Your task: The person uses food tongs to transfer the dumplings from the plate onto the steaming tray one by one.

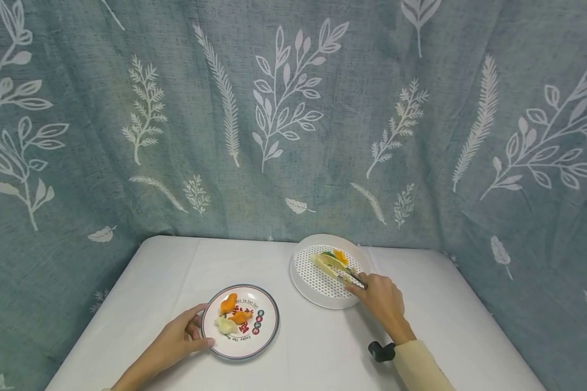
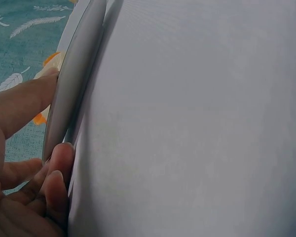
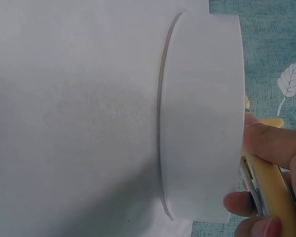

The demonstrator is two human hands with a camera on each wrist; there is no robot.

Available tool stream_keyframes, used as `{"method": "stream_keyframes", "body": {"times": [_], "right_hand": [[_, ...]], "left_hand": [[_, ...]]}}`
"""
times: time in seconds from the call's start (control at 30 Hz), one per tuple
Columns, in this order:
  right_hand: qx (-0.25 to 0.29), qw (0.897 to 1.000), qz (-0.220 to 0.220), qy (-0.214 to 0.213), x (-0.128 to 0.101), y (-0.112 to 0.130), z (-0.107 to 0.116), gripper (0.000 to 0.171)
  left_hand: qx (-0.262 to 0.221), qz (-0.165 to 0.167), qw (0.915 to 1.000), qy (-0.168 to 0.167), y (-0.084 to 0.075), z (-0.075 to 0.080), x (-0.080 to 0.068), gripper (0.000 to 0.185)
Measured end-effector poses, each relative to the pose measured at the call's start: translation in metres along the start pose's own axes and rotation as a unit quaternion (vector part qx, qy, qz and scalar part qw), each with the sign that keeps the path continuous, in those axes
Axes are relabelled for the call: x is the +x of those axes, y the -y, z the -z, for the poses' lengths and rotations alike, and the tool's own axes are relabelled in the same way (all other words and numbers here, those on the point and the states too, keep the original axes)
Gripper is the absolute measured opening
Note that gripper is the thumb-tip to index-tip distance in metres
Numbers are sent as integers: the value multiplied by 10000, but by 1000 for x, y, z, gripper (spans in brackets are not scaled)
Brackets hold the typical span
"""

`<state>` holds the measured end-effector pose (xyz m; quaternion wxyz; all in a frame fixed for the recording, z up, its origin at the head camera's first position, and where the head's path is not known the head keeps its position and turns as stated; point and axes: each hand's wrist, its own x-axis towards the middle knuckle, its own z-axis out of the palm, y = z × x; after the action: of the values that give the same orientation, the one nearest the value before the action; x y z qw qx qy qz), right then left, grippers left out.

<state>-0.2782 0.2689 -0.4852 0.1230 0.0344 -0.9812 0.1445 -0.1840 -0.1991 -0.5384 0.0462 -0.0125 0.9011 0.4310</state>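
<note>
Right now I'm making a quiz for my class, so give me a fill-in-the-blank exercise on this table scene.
1. The left hand grips the rim of the printed ____.
2. The right hand holds yellow tongs over the round white ____ with the dotted floor.
3. On the printed plate lie two ____ food pieces and one pale piece.

Missing words: plate; tray; orange

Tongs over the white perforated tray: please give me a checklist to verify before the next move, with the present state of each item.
1. Right hand grips the tongs: ok.
2. Tongs tips reach the food in the white tray: ok.
3. Tips closed on a piece: cannot tell.
4. Left hand holds the rim of the printed plate: ok.
5. Printed plate has free space beside its three pieces: ok.
</note>
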Motion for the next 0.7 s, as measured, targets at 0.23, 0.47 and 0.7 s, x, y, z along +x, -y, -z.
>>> {"method": "stream_keyframes", "body": {"times": [0.23, 0.47, 0.7], "right_hand": [[136, 9999, -64, 71, 0, 1, 2, 62], [245, 9997, 62, -79, -2, -1, 6, 56], [386, 9992, -5, -78, -7, -2, 14, 66]], "left_hand": [[-46, -115, 9999, 24, 1, 1, 0, 94], [-83, -113, 9999, 31, 1, 1, -1, 94], [-76, -159, 9998, 26, 1, 1, -2, 93]]}}
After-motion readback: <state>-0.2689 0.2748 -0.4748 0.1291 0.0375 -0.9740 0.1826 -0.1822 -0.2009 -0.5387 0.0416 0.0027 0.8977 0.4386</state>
